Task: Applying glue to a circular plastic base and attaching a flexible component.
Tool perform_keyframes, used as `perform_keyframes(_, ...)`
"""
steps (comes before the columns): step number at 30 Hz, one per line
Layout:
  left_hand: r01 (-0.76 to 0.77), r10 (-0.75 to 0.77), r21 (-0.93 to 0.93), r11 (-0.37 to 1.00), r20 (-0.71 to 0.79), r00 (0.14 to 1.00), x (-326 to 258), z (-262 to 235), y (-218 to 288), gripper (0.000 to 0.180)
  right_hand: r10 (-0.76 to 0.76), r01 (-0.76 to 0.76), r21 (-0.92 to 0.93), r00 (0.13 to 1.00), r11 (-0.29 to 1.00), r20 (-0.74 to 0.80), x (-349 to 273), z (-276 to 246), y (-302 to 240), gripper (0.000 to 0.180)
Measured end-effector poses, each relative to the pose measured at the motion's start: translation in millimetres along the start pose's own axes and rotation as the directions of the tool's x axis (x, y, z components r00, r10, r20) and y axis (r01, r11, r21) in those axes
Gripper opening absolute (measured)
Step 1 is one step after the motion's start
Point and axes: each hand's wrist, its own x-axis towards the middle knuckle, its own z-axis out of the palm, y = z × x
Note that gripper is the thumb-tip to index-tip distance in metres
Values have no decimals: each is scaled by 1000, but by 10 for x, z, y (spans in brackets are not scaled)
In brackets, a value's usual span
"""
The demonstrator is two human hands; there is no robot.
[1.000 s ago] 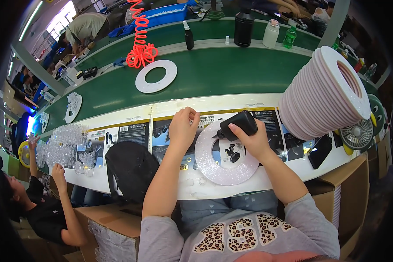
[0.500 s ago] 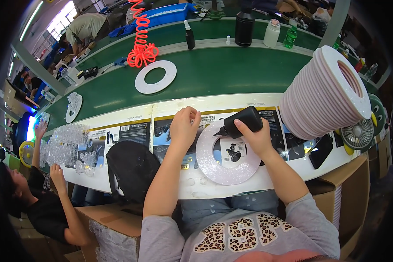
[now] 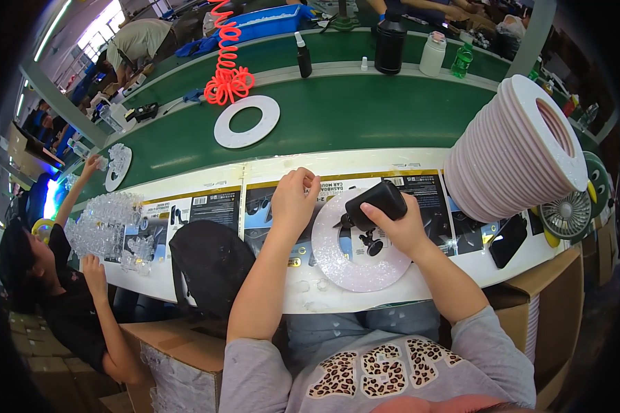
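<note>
Head view, looking down: my right hand (image 3: 401, 230) is wrapped around a black handheld tool (image 3: 374, 204), fingers curled over its body, and holds it just above the glittery white ring (image 3: 360, 256) that lies flat on the table (image 3: 207, 180) directly in front of me. The tool's long axis runs from upper right down to lower left, its narrow end pointing toward my left hand (image 3: 293, 201). A small black part (image 3: 372, 244) sits on the ring just below the tool, near my right thumb. My left hand rests at the ring's upper left edge with its fingers bunched together; I cannot tell whether they pinch anything. The right hand is nearer to the small black part; the left is nearer to the ring's rim. A tilted stack of white rings (image 3: 513, 148) stands to my right, a small fan (image 3: 566, 215) beyond it. Another white ring (image 3: 246, 122) lies on the green belt (image 3: 365, 110) ahead, near an orange coiled hose (image 3: 225, 65). A black bag (image 3: 210, 265) sits to my left, and a seated co-worker (image 3: 55, 289) handles clear plastic parts (image 3: 110, 224).
</note>
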Motion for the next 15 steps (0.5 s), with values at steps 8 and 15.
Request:
perform_keyframes(8, -8, 8, 7, 1000, -9, 1000, 1, 5, -10, 15, -1, 1, -4, 999, 1000, 38, -3, 10, -21, 21)
perform_keyframes(15, -12, 12, 8, 1000, -12, 1000, -1, 7, -15, 14, -12, 13, -32, 1000, 999, 23, 2, 0, 13, 21)
